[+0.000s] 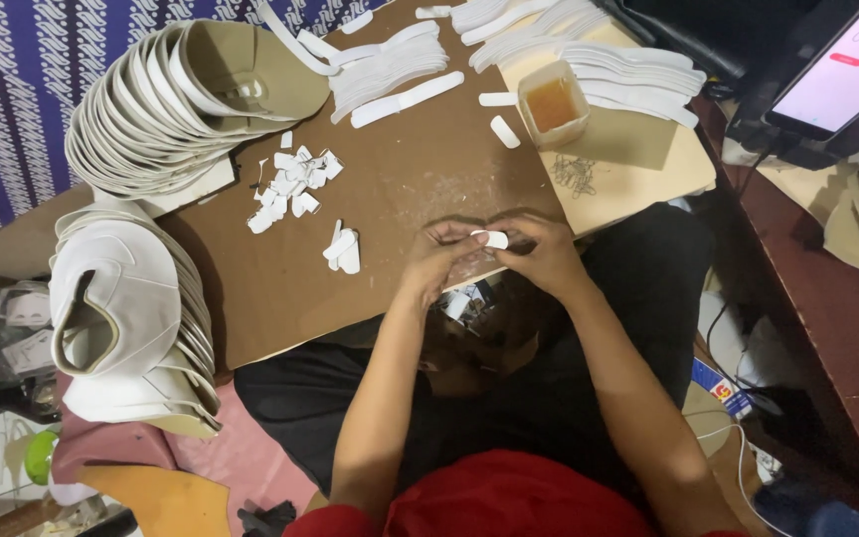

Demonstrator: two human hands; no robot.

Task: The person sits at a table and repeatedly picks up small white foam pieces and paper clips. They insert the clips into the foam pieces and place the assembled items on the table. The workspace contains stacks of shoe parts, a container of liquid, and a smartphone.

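Both hands meet at the near edge of a brown board (pixel 390 199) on my lap. My left hand (pixel 436 257) and my right hand (pixel 541 255) together pinch a small white oval piece (pixel 494 239) between the fingertips. A few similar white pieces (pixel 343 249) lie just left of the hands. Farther left sits a scatter of small white scraps (pixel 290 184).
Stacks of white and tan shoe-upper parts sit at the left (pixel 131 328) and upper left (pixel 181 99). White strips (pixel 390 65) lie at the far side, next to a small tub of amber glue (pixel 553 103) and several pins (pixel 576 174). A phone (pixel 842 70) stands at the right.
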